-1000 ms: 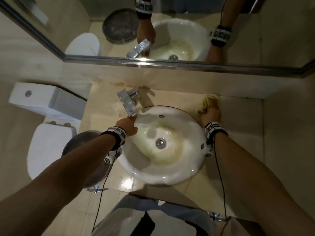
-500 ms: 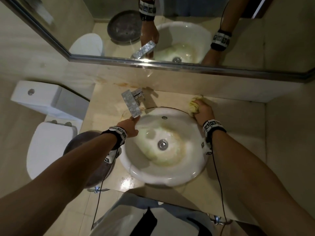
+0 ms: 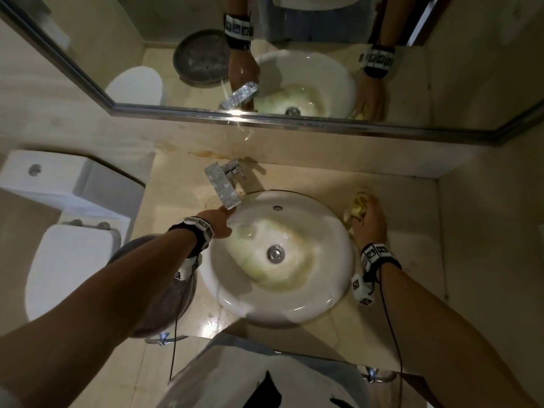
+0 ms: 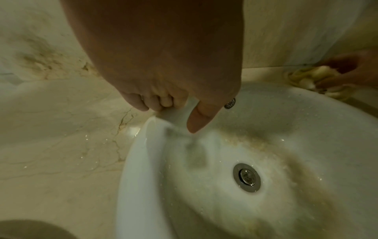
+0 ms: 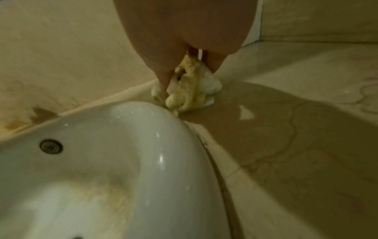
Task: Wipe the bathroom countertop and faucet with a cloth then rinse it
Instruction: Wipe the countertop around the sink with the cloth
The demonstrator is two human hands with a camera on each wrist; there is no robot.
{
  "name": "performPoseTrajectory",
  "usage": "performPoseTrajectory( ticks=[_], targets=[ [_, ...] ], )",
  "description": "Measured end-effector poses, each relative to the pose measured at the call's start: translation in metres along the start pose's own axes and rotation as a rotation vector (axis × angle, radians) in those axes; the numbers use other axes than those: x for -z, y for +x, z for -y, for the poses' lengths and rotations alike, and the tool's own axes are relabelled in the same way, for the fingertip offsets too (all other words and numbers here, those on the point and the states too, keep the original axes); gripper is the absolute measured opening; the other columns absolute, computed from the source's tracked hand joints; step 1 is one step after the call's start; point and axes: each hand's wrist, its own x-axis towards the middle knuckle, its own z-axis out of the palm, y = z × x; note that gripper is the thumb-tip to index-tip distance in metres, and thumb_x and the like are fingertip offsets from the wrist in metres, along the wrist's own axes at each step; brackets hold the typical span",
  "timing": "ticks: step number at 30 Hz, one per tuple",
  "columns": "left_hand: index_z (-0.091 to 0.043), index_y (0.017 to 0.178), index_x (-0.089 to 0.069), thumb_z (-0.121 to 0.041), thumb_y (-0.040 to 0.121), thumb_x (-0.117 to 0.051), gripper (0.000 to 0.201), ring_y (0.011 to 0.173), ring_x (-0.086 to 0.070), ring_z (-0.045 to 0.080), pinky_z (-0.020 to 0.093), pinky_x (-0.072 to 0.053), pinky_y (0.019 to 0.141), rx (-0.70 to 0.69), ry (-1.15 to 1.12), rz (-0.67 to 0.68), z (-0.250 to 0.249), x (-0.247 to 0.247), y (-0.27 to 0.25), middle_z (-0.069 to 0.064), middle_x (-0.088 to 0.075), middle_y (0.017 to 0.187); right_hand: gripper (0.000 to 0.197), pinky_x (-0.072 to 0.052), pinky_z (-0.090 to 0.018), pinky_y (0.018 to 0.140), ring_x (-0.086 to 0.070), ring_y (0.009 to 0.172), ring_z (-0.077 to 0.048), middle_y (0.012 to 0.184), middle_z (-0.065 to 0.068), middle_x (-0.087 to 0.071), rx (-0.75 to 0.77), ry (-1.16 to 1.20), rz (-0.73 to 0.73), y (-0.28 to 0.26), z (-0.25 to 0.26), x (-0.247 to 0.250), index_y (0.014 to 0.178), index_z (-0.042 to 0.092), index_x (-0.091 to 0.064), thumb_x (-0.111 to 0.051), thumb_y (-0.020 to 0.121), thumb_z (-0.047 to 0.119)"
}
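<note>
The left hand (image 4: pixel 163 67) hooks curled fingers over the sink (image 3: pixel 282 307) rim beneath the faucet (image 3: pixel 222 185), grip clenched on the porcelain. The right hand (image 3: pixel 369 223) clutches the bunched yellow cloth (image 5: pixel 190 92) against the worktop (image 5: pixel 306 137) beside the rim. Risk: the soiled wad may smear rather than lift grime.

A crumpled yellowish-white cloth (image 3: pixel 356 208) lies bunched on the beige marble counter (image 3: pixel 412 219), touching the far right rim of the basin. The chrome faucet (image 3: pixel 224 184) stands at the basin's far left, its flat spout angled over the rim.
</note>
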Motion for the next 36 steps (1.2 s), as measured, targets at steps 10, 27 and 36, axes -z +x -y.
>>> performPoseTrajectory(
  ticks=[10,27,36],
  targets=[
    [-0.037,0.157,0.004,-0.038,0.093,-0.051,0.085,0.105,-0.063,0.034,0.040,-0.056,0.086,-0.056,0.009,0.019,0.009,0.000,0.006,0.012,-0.048,0.147,0.076,-0.039,-0.040,0.109,-0.048,0.127,-0.023,0.152,-0.011,-0.044,-0.035,-0.071,0.159,0.035,0.032,-0.019,0.152,0.016,-0.039,-0.077,0.086,0.019],
    [-0.025,0.159,-0.013,-0.039,0.094,-0.050,0.075,0.125,-0.054,0.032,0.040,-0.052,0.095,-0.109,0.076,-0.024,0.021,-0.006,0.013,0.007,-0.036,0.157,0.036,-0.021,-0.031,0.051,-0.016,0.055,-0.018,0.065,0.000,-0.019,-0.020,0.592,0.270,0.056,0.134,-0.068,0.067,0.018,-0.027,-0.052,0.087,0.003],
    [-0.026,0.159,-0.007,-0.039,0.095,-0.050,0.078,0.127,-0.052,0.032,0.039,-0.052,0.095,-0.126,0.059,-0.035,0.021,-0.007,0.014,0.006,-0.029,0.161,0.029,-0.036,-0.035,0.065,-0.038,0.067,-0.013,0.080,0.005,-0.048,0.155,0.159,0.389,0.059,0.138,-0.086,0.093,0.023,-0.058,-0.064,0.082,-0.003]
  ],
)
